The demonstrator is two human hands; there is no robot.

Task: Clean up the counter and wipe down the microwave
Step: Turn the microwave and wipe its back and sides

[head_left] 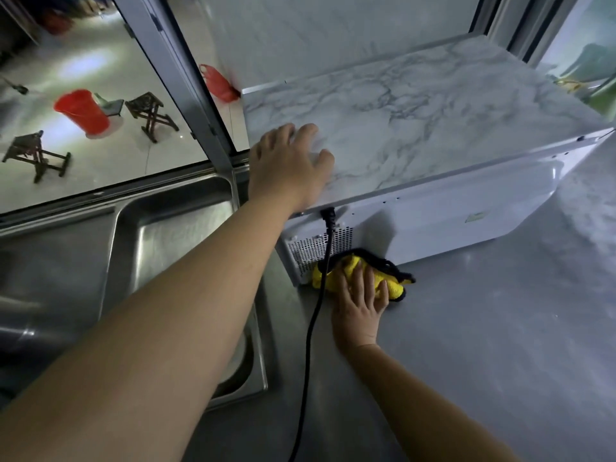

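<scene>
Down low: yellow cloth (361, 278) bunched on the grey counter (500, 328), touching the white rear panel of the microwave (433, 215), just beside its vent grille and black power cord (320, 288). Right hand (360, 311) pressed flat on the cloth, fingers (368, 283) straight and spread. Left hand (290, 165) resting on the marble-patterned microwave top, near its rear left corner, fingers relaxed, gripping nothing. Steel sink (140, 235) to the left.
</scene>
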